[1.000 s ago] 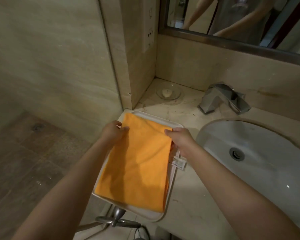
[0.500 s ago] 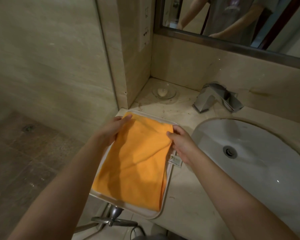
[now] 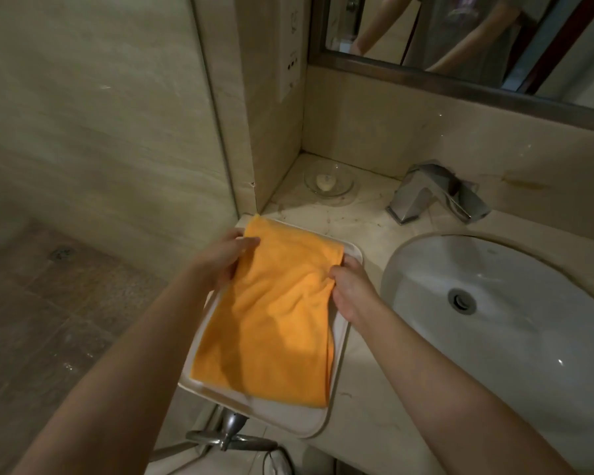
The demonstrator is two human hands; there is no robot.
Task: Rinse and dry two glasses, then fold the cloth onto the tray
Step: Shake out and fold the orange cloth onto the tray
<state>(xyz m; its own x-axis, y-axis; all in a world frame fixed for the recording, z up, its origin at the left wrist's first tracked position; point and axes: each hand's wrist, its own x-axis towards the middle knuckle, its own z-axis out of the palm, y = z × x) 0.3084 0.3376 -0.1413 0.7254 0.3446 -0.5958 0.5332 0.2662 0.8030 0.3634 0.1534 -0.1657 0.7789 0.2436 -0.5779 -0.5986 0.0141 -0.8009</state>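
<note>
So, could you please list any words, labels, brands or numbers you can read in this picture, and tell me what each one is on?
None can be read.
Wall socket plate: dark marks and a faint symbol, too blurred to read.
Shirt in the mirror: a printed design, blurred, no letters legible.
Orange cloth, white tray, tap and sink: no lettering visible.

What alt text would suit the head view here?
Two hands hold a folded orange cloth on a white tray beside a sink: the left hand grips its left edge, the right hand pinches its right edge. A faucet and a glass dish sit behind, under a mirror.
</note>
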